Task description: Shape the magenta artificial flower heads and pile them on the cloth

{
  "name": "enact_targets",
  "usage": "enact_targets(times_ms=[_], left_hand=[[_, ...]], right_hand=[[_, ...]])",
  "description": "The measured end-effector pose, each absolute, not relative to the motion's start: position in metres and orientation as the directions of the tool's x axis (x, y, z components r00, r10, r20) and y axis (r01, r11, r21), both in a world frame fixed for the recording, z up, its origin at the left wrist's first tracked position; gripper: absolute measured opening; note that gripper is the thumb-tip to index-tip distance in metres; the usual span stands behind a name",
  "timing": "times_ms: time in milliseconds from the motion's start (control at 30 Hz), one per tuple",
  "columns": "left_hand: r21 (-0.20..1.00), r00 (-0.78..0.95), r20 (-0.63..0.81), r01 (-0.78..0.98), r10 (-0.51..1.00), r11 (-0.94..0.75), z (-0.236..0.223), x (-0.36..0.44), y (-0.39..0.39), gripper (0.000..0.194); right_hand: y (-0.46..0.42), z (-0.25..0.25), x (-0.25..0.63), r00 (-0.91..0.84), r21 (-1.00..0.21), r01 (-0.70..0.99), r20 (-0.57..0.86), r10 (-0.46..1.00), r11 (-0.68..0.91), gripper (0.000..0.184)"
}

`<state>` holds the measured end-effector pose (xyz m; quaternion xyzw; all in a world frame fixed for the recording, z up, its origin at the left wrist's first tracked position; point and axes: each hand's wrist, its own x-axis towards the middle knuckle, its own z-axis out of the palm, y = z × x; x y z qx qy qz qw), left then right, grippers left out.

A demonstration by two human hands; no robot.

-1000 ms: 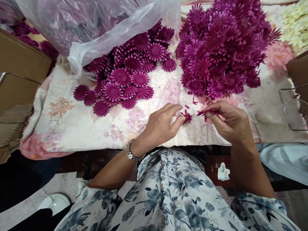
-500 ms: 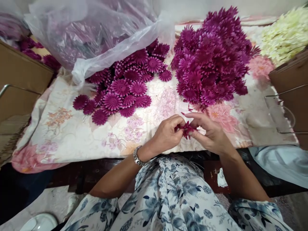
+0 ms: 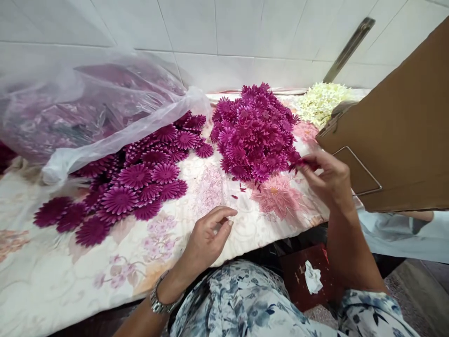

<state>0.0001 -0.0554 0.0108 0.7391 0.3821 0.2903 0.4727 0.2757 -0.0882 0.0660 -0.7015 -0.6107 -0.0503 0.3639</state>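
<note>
My right hand (image 3: 326, 175) pinches a small magenta artificial flower (image 3: 295, 164) at the right edge of a tall heap of magenta flowers (image 3: 254, 133). Its fingers partly hide the flower. My left hand (image 3: 208, 234), with a metal watch on the wrist, hovers over the cloth's front edge. Its thumb and fingers are apart and hold nothing. To the left, flat magenta flower pieces (image 3: 121, 199) lie spread out below the mouth of a clear plastic bag (image 3: 105, 107), which has more of them inside.
A floral tablecloth (image 3: 206, 187) covers the table. Pale yellow flowers (image 3: 324, 103) lie at the back right, behind a cardboard box (image 3: 400, 135) with a wire handle. Loose petals (image 3: 242, 188) lie before the heap. A white crumpled tissue (image 3: 313, 277) rests on a dark red surface below.
My hands were together around the small flower; now they are apart. The right hand has carried it rightward to the heap's edge. The left hand has let go. The view has tilted and turned right.
</note>
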Motion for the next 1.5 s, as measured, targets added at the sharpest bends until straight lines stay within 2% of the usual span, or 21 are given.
enact_targets(times_ms=[100, 200, 333, 433, 600, 733, 900, 1000, 1067, 1133, 1233, 1400, 1500], left_hand=[[0.92, 0.543, 0.087, 0.278, 0.836, -0.276, 0.008, -0.002, -0.056, 0.021], [0.922, 0.545, 0.09, 0.27, 0.833, -0.276, 0.006, -0.003, -0.056, 0.021], [0.922, 0.572, 0.059, 0.282, 0.818, -0.264, 0.006, -0.005, -0.056, 0.02], [0.914, 0.594, 0.058, 0.292, 0.802, -0.282, 0.006, -0.007, -0.056, 0.019], [0.904, 0.593, 0.093, 0.287, 0.8, -0.318, 0.008, -0.01, -0.056, 0.018], [0.903, 0.56, 0.098, 0.298, 0.823, -0.311, 0.013, -0.013, -0.056, 0.019], [0.913, 0.489, 0.079, 0.314, 0.869, -0.259, 0.015, -0.024, -0.056, 0.019], [0.913, 0.402, 0.041, 0.356, 0.915, -0.198, 0.014, -0.035, -0.054, 0.019], [0.896, 0.337, 0.017, 0.413, 0.941, -0.164, 0.015, -0.045, -0.051, 0.018], [0.871, 0.294, 0.011, 0.467, 0.956, -0.153, 0.016, -0.055, -0.048, 0.018], [0.841, 0.266, 0.05, 0.509, 0.963, -0.184, 0.016, -0.068, -0.045, 0.019], [0.806, 0.273, 0.118, 0.535, 0.955, -0.252, 0.014, -0.083, -0.046, 0.019], [0.79, 0.309, 0.147, 0.535, 0.94, -0.3, 0.013, -0.089, -0.045, 0.019]], right_hand=[[-0.07, 0.07, 0.317, 0.432, -0.358, 0.894, 0.529, 0.731, -0.269, 0.009], [-0.051, 0.066, 0.344, 0.515, -0.334, 0.856, 0.49, 0.703, -0.395, 0.012], [-0.038, 0.06, 0.357, 0.478, -0.289, 0.875, 0.374, 0.795, -0.39, 0.021], [-0.041, 0.06, 0.354, 0.433, -0.269, 0.897, 0.376, 0.819, -0.351, 0.029], [-0.061, 0.063, 0.348, 0.462, -0.32, 0.88, 0.403, 0.79, -0.352, 0.021], [-0.083, 0.068, 0.346, 0.396, -0.337, 0.909, 0.514, 0.761, -0.245, 0.018], [-0.107, 0.065, 0.312, 0.238, -0.233, 0.966, 0.608, 0.757, -0.116, 0.018], [-0.111, 0.047, 0.277, 0.065, -0.238, 0.968, 0.554, 0.83, 0.083, 0.016], [-0.106, 0.03, 0.255, -0.12, -0.234, 0.938, 0.473, 0.873, 0.256, 0.015], [-0.097, 0.014, 0.237, -0.263, -0.21, 0.91, 0.378, 0.888, 0.359, 0.015], [-0.083, -0.003, 0.216, -0.336, -0.149, 0.906, 0.319, 0.886, 0.397, 0.019], [-0.07, -0.011, 0.197, -0.393, -0.121, 0.891, 0.278, 0.877, 0.438, 0.023], [-0.068, -0.009, 0.19, -0.38, 0.004, 0.917, 0.309, 0.872, 0.399, 0.022]])
